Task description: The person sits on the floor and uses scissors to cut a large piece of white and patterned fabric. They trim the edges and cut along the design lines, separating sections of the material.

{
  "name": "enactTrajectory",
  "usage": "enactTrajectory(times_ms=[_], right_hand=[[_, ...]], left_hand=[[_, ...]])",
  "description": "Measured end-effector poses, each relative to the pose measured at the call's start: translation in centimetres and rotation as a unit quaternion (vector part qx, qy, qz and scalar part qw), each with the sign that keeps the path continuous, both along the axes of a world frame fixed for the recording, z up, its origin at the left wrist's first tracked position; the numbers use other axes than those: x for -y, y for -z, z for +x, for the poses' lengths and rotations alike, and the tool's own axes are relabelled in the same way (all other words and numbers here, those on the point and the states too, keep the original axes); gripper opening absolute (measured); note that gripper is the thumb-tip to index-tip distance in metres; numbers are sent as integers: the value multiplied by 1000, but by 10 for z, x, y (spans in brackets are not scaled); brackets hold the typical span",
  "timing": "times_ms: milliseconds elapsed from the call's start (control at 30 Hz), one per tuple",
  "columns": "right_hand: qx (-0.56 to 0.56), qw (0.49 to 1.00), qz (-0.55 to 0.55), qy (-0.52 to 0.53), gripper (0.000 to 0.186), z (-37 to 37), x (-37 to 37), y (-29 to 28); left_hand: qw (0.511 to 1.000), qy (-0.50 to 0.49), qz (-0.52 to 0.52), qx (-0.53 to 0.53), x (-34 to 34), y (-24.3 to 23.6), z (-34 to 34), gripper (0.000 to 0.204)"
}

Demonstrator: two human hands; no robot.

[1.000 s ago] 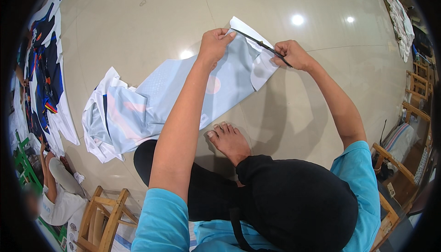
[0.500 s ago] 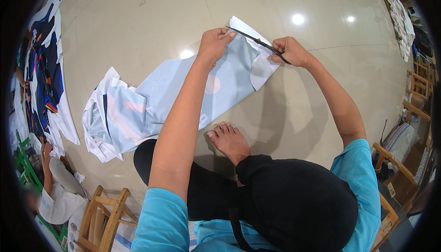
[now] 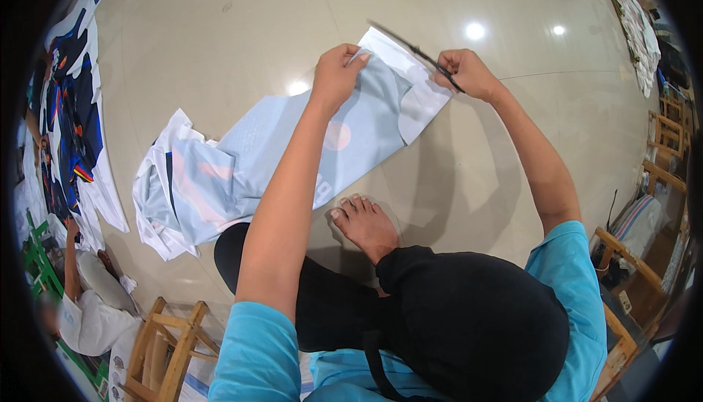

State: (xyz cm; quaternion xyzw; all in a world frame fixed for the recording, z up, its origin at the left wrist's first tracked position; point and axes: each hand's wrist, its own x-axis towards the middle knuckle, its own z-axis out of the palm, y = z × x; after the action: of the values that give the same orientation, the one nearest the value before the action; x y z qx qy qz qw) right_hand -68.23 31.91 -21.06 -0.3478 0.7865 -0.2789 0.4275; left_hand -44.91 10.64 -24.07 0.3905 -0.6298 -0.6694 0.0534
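A pale blue and white cloth piece (image 3: 293, 131) with faint pinkish shapes stretches across the tiled floor, bunched at its left end. The fingers of my left hand (image 3: 340, 77) pinch its far edge, close to the white end. My right hand (image 3: 469, 74) is wrapped round the handles of dark scissors (image 3: 404, 42). Their slim blades point up and left, passing over or beside the far corner of the white end. I cannot tell whether they touch the cloth. My bare foot (image 3: 368, 226) rests just below the cloth's near edge.
Dark printed cloth pieces (image 3: 73, 116) lie along the left side, near a co-worker (image 3: 95, 321). A wooden stool (image 3: 168, 343) stands at lower left. Wooden frames (image 3: 630, 259) line the right, and a heap of whitish cloth (image 3: 637, 36) lies at far right.
The scissors' tips have swung up and away from my left fingertips, past the cloth's far corner. My right hand has shifted slightly upward, while my left hand keeps its hold on the cloth.
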Motion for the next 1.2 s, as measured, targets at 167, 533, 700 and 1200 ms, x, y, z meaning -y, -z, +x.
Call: enactTrajectory(times_ms=[167, 533, 700, 1200], right_hand=[[-101, 990, -83, 60, 38, 18, 23, 5], [-307, 940, -120, 90, 36, 121, -62, 70], [-297, 927, -119, 194, 25, 195, -144, 58], [-210, 797, 17, 566, 18, 245, -447, 79]], left_hand=[[992, 13, -121, -31, -3, -9, 51, 25], [983, -29, -177, 35, -14, -31, 208, 25], [981, -56, -184, 17, -12, -10, 205, 25], [987, -60, -145, -25, -6, 11, 217, 16]])
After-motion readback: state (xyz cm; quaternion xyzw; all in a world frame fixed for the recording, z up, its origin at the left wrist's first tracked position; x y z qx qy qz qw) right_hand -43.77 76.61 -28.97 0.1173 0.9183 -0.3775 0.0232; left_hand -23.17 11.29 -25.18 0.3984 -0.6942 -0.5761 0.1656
